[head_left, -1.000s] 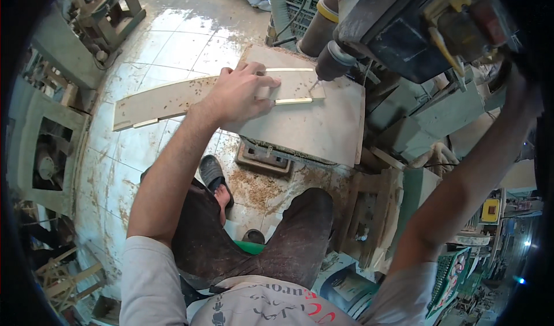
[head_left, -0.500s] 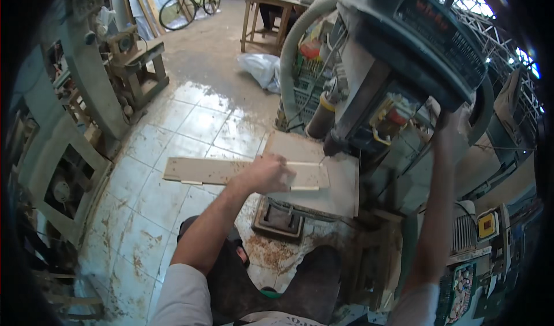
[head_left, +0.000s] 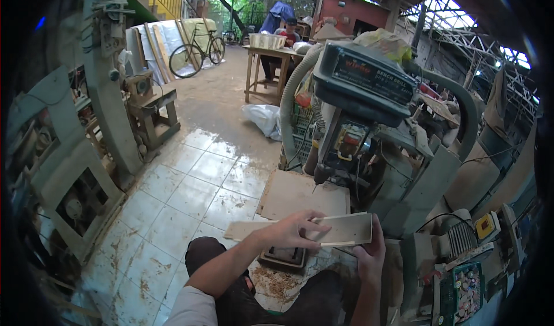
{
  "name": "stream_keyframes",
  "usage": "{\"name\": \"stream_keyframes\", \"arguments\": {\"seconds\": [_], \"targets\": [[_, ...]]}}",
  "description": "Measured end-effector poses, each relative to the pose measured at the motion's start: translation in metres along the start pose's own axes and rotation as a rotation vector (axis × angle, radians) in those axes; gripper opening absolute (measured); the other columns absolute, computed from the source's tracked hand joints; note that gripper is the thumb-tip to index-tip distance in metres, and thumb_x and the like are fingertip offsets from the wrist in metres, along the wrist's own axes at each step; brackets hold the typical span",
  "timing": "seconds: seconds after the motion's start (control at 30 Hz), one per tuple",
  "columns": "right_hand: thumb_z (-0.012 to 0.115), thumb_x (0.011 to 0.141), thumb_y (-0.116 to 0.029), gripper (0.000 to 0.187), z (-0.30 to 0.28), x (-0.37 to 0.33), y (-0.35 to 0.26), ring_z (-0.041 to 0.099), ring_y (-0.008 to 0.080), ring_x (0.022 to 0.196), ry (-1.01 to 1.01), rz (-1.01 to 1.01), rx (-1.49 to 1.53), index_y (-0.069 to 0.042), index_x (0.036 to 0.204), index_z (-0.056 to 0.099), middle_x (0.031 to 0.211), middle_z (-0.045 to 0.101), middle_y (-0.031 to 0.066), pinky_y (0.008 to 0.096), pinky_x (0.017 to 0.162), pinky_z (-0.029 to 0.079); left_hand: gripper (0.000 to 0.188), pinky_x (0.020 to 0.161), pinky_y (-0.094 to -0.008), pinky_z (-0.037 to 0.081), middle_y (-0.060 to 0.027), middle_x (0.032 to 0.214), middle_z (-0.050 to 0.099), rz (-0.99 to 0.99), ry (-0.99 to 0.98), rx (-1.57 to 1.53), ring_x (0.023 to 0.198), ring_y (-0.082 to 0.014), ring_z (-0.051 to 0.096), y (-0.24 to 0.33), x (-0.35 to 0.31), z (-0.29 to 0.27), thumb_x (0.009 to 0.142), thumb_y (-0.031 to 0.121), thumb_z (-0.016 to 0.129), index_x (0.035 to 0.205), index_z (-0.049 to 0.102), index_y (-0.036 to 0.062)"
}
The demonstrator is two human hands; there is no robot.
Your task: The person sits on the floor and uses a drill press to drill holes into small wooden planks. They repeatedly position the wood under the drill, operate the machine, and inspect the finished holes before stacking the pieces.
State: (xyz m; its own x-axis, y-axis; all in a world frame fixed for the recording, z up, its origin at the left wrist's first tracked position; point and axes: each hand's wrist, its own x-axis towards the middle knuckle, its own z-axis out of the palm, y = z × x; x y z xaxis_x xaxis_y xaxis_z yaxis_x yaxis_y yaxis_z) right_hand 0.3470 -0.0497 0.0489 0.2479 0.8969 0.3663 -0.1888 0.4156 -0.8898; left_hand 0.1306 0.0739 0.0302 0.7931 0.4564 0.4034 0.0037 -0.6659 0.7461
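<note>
A long narrow wooden board (head_left: 346, 228) with thin pale strips along its edges is held up in front of the drill press (head_left: 366, 80). My left hand (head_left: 295, 231) grips it near the middle, fingers over its upper face. At the board's right end my right hand (head_left: 372, 250) is closed around the edge, thumb below. The far left part of the board runs out behind my left forearm. Beyond it, the flat wooden work surface (head_left: 306, 192) of the press lies under the thin drill bit (head_left: 315, 188), apart from the board.
The dusty metal press base (head_left: 283, 259) stands on the tiled floor between my knees, with sawdust (head_left: 277, 281) beside it. On the right are a motor (head_left: 460, 236) and a green crate (head_left: 463, 294). A person (head_left: 288, 34) sits behind a wooden table (head_left: 271, 51) farther off.
The board has come off the press's work surface and toward me. My right hand has left the side of the drill head and taken the board's right end. My view has tilted up.
</note>
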Motion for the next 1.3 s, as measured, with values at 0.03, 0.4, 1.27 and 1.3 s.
{"name": "stream_keyframes", "arguments": {"seconds": [0.03,0.4,1.27,1.3], "targets": [[0.080,0.066,-0.008,0.091,-0.001,-0.003,-0.008,0.049,0.0219,0.122,0.036,-0.031,0.015,0.001,0.142,0.031,0.135,0.047,0.0109,0.0367,0.103,0.040,0.050,0.096,-0.0335,0.043,-0.0193,0.135,0.043,-0.012,-0.001,-0.062,0.117,-0.0269,0.050,0.008,-0.001,0.006,0.077,0.021,0.078,0.124,0.062,0.0160],[0.084,0.061,-0.006,0.075,-0.010,-0.050,-0.043,0.056,0.0207,0.109,-0.149,-0.032,-0.048,0.004,0.125,0.046,0.117,0.057,0.0120,0.0346,0.096,0.045,0.058,0.108,-0.0391,0.032,-0.0161,0.139,0.042,0.096,0.080,-0.318,0.128,-0.0268,0.041,0.027,-0.047,0.090,0.077,0.020,0.077,0.130,0.056,0.0119],[0.081,0.060,-0.003,0.081,-0.012,-0.076,-0.081,0.054,0.0252,0.113,-0.048,-0.010,-0.048,0.000,0.130,0.040,0.124,0.051,0.0147,0.0374,0.096,0.046,0.066,0.109,-0.0386,0.034,-0.0073,0.139,0.044,-0.029,0.303,-0.572,0.128,-0.0195,0.042,0.033,-0.077,0.087,0.076,0.013,0.078,0.135,0.048,0.0082],[0.081,0.062,-0.006,0.087,-0.022,-0.076,-0.084,0.054,0.0272,0.113,-0.025,-0.033,-0.102,-0.001,0.136,0.036,0.127,0.050,0.0155,0.0387,0.097,0.045,0.073,0.109,-0.0400,0.034,-0.0063,0.137,0.045,-0.029,0.324,-0.545,0.128,-0.0191,0.042,0.028,-0.077,0.083,0.074,0.012,0.079,0.137,0.042,0.0076]]}}
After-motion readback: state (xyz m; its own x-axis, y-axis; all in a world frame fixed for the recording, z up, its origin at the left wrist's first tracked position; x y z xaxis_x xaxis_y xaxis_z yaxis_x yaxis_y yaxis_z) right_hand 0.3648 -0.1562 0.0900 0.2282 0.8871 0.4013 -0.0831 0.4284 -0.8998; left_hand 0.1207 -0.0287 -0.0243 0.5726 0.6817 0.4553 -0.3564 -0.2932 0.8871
